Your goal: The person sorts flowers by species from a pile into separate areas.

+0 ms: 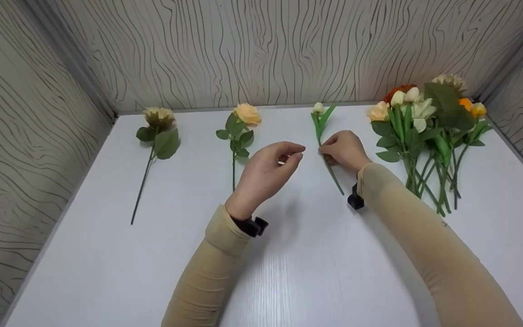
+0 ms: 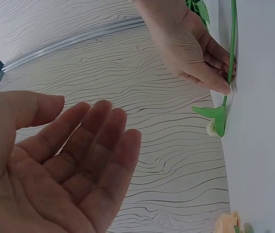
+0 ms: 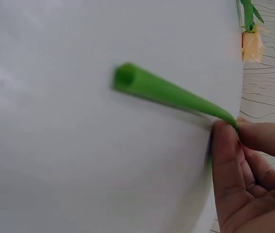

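Our right hand: pinching slim, green-stemmed white tulip near white table's back edge
Our left hand: kinda loose, thumb-fingers apart

To the right of the right fingers, a mixed bunch of flowers lies on the white table, its stems crossing and pointing toward the person; among them are a rust-red bloom and a yellow tulip. Left of the left fingers lies a single peach rose with green leaves; well apart, farther left, a cream flower on a long dark stem. Beyond the fingers stands a back wall patterned with wavy wood grain.
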Demonstrator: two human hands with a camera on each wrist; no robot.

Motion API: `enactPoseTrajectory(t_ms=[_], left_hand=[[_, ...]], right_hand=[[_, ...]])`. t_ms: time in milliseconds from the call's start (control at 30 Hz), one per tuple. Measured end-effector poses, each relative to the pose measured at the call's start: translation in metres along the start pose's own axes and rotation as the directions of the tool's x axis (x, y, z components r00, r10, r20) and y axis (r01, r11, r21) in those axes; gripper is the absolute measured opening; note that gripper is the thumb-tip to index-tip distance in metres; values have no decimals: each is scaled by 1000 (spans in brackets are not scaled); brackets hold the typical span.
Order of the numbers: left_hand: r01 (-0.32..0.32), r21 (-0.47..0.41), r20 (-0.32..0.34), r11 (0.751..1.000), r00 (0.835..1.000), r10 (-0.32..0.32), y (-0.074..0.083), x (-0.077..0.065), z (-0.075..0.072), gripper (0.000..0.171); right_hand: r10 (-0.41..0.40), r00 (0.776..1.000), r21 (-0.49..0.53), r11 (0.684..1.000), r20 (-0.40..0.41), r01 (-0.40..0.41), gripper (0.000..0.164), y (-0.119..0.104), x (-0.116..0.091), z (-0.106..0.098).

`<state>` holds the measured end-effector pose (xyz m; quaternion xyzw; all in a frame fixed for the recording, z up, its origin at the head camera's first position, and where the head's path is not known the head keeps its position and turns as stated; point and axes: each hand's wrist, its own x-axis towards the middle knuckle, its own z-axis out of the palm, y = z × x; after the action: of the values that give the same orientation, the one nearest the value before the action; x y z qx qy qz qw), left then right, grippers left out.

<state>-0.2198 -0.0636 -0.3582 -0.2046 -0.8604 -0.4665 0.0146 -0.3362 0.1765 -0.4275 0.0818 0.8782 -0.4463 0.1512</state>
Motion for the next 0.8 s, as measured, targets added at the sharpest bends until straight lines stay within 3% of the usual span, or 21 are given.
enactPoseTrajectory(t_ms=[200,300,400,500,600,800], left_hand=[[-1,10,24,1000,1000,1,0,1,5,26],[-14,26,36,1000,999,13,0,1,9,27],[-59,85,66,995,996,53,0,1,17,28],[-143,190,120,971,985,122,1,0,32,32],[-256,313,203,915,959,199,2,-3,50,41],[-476,501,392,723,869,300,9,-15,87,62]], right_hand=[[-1,1000,26,1000,-4,1,29,4,-7,-8],[-44,999,16,999,-31,45,30,7,-14,-19],[-117,991,3,993,-68,117,33,15,-24,-40],[-140,983,18,990,-115,143,37,26,-36,-70],[-129,973,12,991,-192,134,43,45,-49,-108],[-95,933,-84,994,-347,70,54,99,-74,-176]])
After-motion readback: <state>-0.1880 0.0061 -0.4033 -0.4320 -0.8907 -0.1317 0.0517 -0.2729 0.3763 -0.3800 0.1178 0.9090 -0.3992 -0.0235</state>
